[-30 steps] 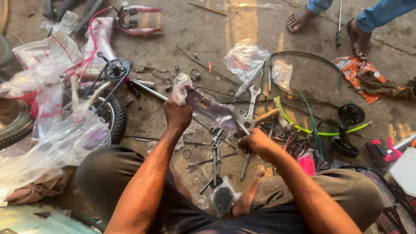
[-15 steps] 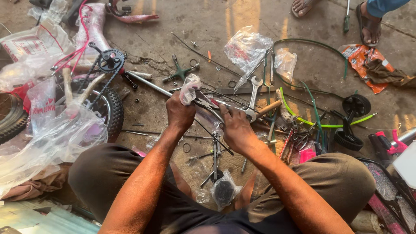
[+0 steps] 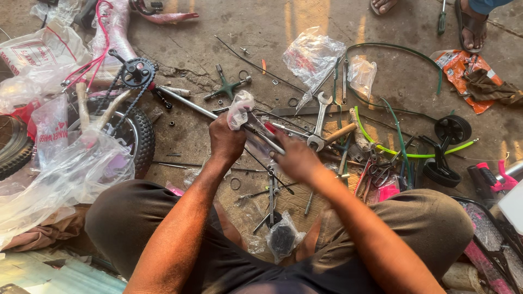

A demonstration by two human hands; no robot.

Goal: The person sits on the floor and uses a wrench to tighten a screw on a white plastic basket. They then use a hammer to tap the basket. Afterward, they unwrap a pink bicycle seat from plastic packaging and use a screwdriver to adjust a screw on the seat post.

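Head view, the only one here: the person sits on the concrete floor [image 3: 261, 27] with knees spread, looking down at a pile of bike bits. The left hand [image 3: 226, 140] is closed around a plastic-wrapped part [image 3: 240, 109], gripping it near its wrapped end just above centre frame. The right hand [image 3: 294, 159] sits just right of centre, curled in against the same part's lower end; it's motion-blurred, so exactly what the fingers pinch is hard to tell, but it looks like they're on the wrapping or the metal rods.

How far along? Judging by the mess, not very. The part in hand is only partly out of its plastic, with clear film bunched at the top. At the left of the frame a small knobby wheel [image 3: 136, 139] with chain and black crank sprocket [image 3: 135, 72] lies half under a clear plastic bag [image 3: 65, 174], so that's bare but not built up. To the right, two black training wheels [image 3: 452, 130] sit loose near a green hoop of cable [image 3: 403, 54]. An open-end spanner [image 3: 320, 122] and a wooden-handled tool [image 3: 340, 133] lie just above the right hand, and a small bagged black piece [image 3: 282, 239] rests between the knees, unopened. Another person's sandalled feet [image 3: 474, 24] show at top right.
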